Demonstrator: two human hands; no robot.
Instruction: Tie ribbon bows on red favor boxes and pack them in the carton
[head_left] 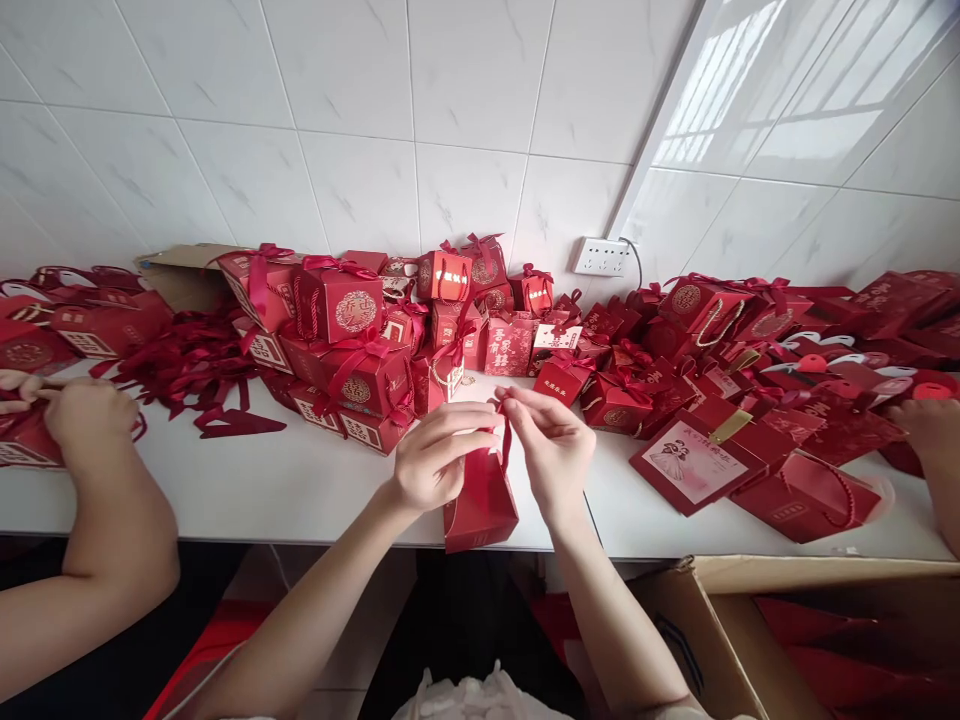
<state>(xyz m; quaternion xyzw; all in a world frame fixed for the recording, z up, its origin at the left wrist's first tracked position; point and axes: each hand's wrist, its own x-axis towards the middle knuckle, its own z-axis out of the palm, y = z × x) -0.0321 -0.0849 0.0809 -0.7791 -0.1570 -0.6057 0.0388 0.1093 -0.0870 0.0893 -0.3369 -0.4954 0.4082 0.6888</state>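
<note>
A small red gift box (480, 515) stands at the front edge of the white table, right before me. Above its top, my left hand (441, 455) and my right hand (551, 440) meet with fingertips close together. Both pinch a dark red ribbon (506, 440) that runs up from the box; its exact loop is partly hidden by the fingers. Behind my hands lie finished-looking red boxes with ribbon bows, among them a small red box (561, 378) just past my right hand.
Stacked red boxes (352, 310) line the wall, beside a heap of loose ribbons (187, 365). Flatter red boxes (694, 455) lie to the right. A power strip (602, 257) is on the wall. An open carton (720, 630) stands below right. Other people's arms (112, 510) work at both sides.
</note>
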